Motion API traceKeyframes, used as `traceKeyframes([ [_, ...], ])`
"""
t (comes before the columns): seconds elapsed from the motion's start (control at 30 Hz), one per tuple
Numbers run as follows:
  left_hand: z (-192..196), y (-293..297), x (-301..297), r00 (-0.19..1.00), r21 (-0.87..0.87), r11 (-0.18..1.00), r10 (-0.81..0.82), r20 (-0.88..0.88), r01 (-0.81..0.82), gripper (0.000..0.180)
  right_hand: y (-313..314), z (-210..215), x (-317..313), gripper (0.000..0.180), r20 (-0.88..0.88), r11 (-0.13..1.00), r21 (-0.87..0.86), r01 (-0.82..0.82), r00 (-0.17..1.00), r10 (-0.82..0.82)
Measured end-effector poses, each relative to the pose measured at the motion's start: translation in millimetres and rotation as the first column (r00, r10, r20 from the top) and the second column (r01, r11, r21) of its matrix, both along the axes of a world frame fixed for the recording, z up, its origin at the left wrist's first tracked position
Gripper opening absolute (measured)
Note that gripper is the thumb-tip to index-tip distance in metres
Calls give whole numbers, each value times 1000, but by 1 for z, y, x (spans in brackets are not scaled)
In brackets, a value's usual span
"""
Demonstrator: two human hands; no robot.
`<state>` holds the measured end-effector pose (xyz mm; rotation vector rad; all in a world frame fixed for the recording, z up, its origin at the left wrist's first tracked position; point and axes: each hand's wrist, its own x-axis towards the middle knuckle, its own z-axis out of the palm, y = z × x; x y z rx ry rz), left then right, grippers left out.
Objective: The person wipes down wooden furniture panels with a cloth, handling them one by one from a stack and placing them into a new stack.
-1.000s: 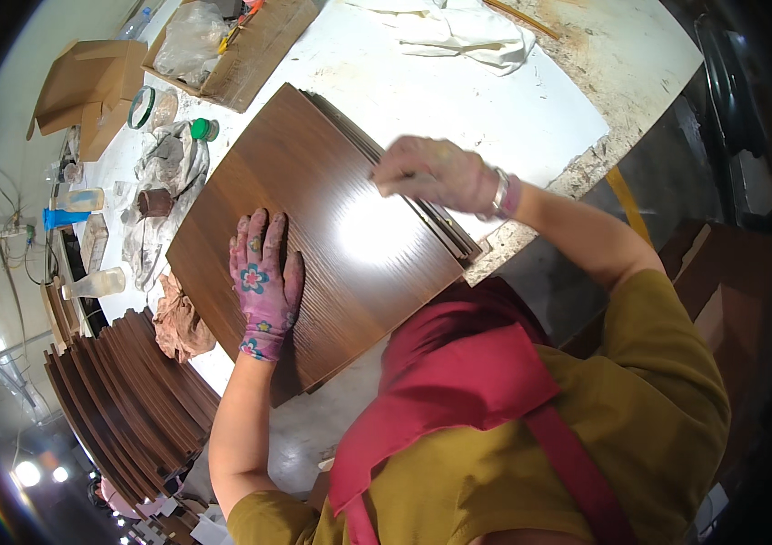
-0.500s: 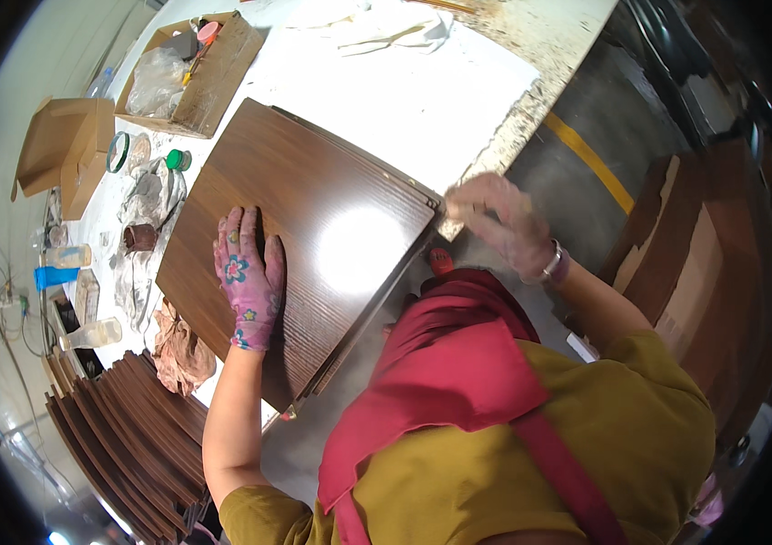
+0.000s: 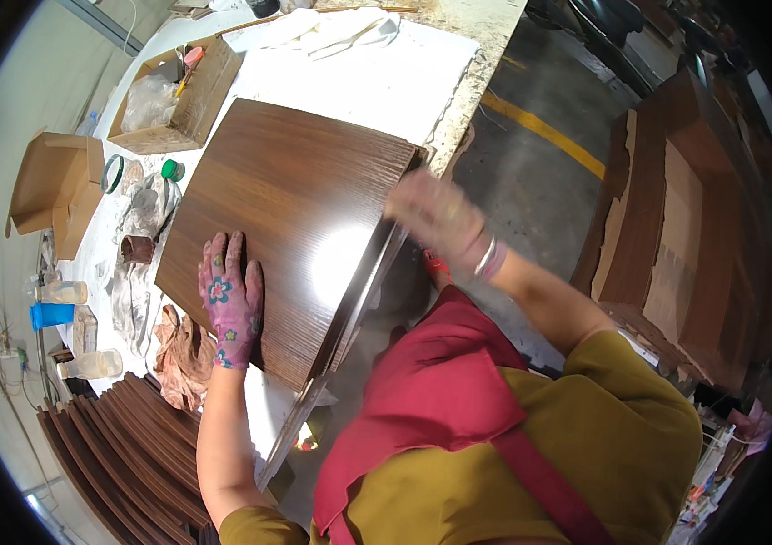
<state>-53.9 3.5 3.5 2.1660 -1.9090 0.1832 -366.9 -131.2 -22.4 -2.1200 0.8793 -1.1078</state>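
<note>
A dark brown wood-grain panel (image 3: pixel 286 182) lies on the white-covered worktable, and its near edge shows more than one layer. Gloved in floral pink-purple, my left hand (image 3: pixel 233 300) rests flat on the panel's left part with its fingers stretched out. My right hand (image 3: pixel 438 216), also gloved, is at the panel's right edge near the corner. Motion smears its fingers, so I cannot make out whether they hold anything. A bright glare covers part of the panel between the hands.
Left of the panel are a crumpled brown cloth (image 3: pixel 183 354), a green-capped container (image 3: pixel 171 170) and stained rags (image 3: pixel 136 291). An open wooden box (image 3: pixel 195 113) stands farther back. Curved brown strips (image 3: pixel 122 445) are stacked at lower left. Large brown panels (image 3: pixel 640 209) stand at right.
My right hand has moved left and slightly down along the panel's right edge. My left hand stays flat on the panel. The whole view has shifted a little.
</note>
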Motion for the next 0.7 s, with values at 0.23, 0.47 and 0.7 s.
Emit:
traceKeyframes([
  [0.23, -5, 3, 4, 1000, -32, 999, -24, 11, 24, 45, -41, -14, 0, 16, 95, 976, -138, 169, 983, -157],
  [0.47, -7, 4, 5, 1000, -47, 999, -9, 25, 10, 44, 101, -41, 62, 15, -127, 922, -384, 48, 986, -104],
  [0.7, -9, -1, 6, 997, -147, 987, -70, -35, 65, 42, 212, -15, 114, 18, -196, 800, -130, -586, 806, 559],
])
